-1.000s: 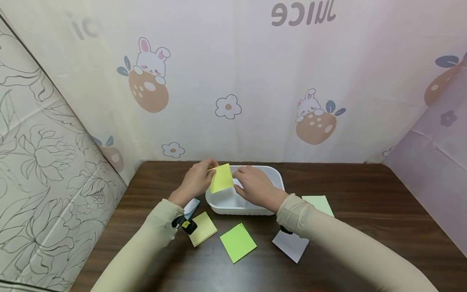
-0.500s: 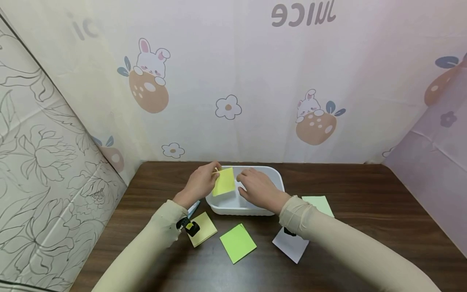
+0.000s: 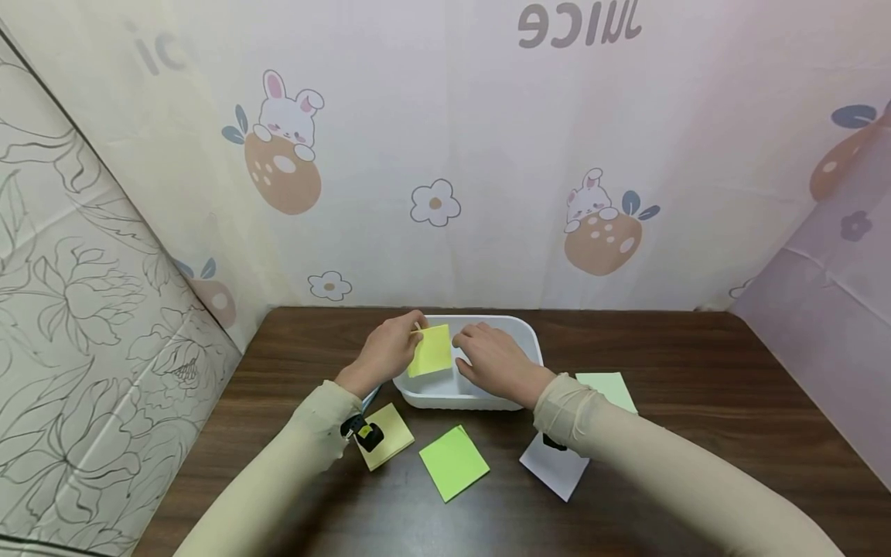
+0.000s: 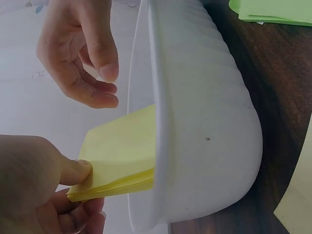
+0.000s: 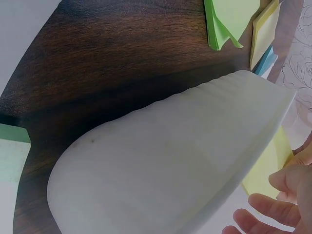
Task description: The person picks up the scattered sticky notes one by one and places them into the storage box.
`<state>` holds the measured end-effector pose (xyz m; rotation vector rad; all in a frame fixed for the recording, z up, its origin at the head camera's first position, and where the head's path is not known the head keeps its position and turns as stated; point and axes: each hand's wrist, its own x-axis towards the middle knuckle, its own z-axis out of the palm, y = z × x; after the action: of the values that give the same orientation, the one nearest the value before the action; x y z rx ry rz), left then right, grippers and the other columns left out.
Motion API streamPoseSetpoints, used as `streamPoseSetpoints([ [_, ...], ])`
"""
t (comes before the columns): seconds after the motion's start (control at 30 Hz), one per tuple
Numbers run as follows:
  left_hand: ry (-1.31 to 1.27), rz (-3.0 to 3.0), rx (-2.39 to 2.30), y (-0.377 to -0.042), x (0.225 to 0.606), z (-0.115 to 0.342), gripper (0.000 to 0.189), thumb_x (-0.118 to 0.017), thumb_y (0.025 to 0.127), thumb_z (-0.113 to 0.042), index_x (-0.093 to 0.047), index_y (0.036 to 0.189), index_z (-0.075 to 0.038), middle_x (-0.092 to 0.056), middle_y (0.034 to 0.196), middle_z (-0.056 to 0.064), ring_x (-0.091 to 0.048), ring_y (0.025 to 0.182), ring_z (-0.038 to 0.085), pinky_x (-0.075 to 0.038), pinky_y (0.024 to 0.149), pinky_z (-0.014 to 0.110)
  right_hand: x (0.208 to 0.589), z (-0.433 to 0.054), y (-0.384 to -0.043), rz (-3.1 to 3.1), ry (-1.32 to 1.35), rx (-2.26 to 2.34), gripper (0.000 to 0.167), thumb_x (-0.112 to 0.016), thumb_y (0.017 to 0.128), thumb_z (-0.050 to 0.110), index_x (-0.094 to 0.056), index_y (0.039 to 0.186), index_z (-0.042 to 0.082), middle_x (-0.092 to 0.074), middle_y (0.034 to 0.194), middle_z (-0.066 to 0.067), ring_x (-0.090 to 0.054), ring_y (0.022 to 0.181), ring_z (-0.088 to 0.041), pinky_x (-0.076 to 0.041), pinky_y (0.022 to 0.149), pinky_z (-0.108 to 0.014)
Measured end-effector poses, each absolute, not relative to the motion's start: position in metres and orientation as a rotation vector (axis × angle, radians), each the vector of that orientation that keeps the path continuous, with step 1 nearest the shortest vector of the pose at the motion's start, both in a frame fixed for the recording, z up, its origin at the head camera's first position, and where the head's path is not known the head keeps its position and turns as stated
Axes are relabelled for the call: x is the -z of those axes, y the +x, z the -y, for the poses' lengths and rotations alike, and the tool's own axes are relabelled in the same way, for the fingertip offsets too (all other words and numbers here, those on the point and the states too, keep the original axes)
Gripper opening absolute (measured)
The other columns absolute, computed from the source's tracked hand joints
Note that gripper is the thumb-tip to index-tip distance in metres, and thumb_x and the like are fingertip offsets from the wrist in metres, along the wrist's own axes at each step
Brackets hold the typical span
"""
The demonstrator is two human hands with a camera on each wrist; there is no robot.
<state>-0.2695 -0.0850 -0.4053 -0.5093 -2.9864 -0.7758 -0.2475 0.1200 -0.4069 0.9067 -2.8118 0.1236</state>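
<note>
My left hand (image 3: pixel 388 348) pinches a pad of yellow sticky notes (image 3: pixel 431 350) by one edge, thumb on its face and fingers beneath. The pad hangs over the left part of a white plastic basket (image 3: pixel 425 401), and its lower part dips behind the rim in the left wrist view. My right hand (image 3: pixel 497 360) hovers over the basket's right half, its fingers loosely bent and holding nothing. A small gap separates its fingertips from the yellow pad. In the left wrist view the pad's layered sheets (image 4: pixel 122 184) show along the near edge.
In front of the basket lie a pale yellow pad (image 3: pixel 391 437), a bright green pad (image 3: pixel 454 463) and a lilac pad (image 3: pixel 554 468). A mint pad (image 3: pixel 609 389) sits to the right. A blue pad (image 3: pixel 371 398) is mostly hidden by my left wrist. Behind the table hangs a printed curtain (image 3: pixel 487 255).
My left hand has moved slightly right and nearer with the yellow pad, lowering it toward the basket. The right hand has drawn back a little from the pad, its fingers loosening.
</note>
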Motion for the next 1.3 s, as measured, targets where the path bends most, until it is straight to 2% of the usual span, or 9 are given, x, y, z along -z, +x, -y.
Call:
streamPoseSetpoints([
  [0.27, -0.525, 2.992, 0.764, -0.268, 0.409, 0.084, 0.017, -0.059, 0.101, -0.010, -0.064, 0.117, -0.014, -0.073, 0.111, 0.009, -0.058, 0.079, 0.017, -0.048, 0.068, 0.031, 0.409, -0.120, -0.246, 2.813, 0.912, -0.126, 0.022, -0.069, 0.094, 0.020, -0.072, 0.111, 0.007, -0.071, 0.109, -0.009, -0.066, 0.099, -0.026, -0.056, 0.081, -0.040],
  [0.5, -0.566, 2.995, 0.722, -0.268, 0.414, 0.083, 0.017, -0.059, 0.101, -0.009, -0.063, 0.118, -0.013, -0.071, 0.097, 0.006, -0.053, 0.069, 0.015, -0.041, 0.060, 0.028, 0.408, -0.119, -0.245, 2.820, 0.907, -0.131, 0.021, -0.069, 0.094, 0.021, -0.072, 0.110, 0.007, -0.071, 0.108, -0.009, -0.066, 0.098, -0.025, -0.056, 0.082, -0.040],
  [0.67, -0.598, 2.988, 0.711, -0.268, 0.416, 0.083, 0.016, -0.059, 0.101, -0.009, -0.062, 0.116, -0.013, -0.069, 0.089, 0.004, -0.053, 0.067, 0.015, -0.041, 0.059, 0.029, 0.409, -0.119, -0.245, 2.839, 0.897, -0.138, 0.023, -0.069, 0.094, 0.023, -0.072, 0.111, 0.007, -0.071, 0.108, -0.009, -0.065, 0.099, -0.025, -0.056, 0.082, -0.040],
  [1.07, -0.648, 2.992, 0.652, -0.263, 0.416, 0.082, 0.015, -0.059, 0.100, -0.006, -0.062, 0.113, -0.013, -0.072, 0.101, 0.005, -0.056, 0.076, 0.016, -0.049, 0.069, 0.034, 0.409, -0.120, -0.244, 2.858, 0.888, -0.138, 0.024, -0.068, 0.095, 0.024, -0.072, 0.112, 0.007, -0.071, 0.109, -0.009, -0.066, 0.101, -0.026, -0.056, 0.083, -0.041],
  [1.3, -0.664, 2.992, 0.624, -0.265, 0.418, 0.082, 0.014, -0.060, 0.099, -0.005, -0.063, 0.111, -0.013, -0.072, 0.099, 0.004, -0.056, 0.076, 0.015, -0.050, 0.069, 0.034, 0.409, -0.120, -0.244, 2.852, 0.893, -0.144, 0.024, -0.068, 0.095, 0.024, -0.072, 0.112, 0.007, -0.071, 0.111, -0.010, -0.066, 0.103, -0.027, -0.057, 0.082, -0.041],
])
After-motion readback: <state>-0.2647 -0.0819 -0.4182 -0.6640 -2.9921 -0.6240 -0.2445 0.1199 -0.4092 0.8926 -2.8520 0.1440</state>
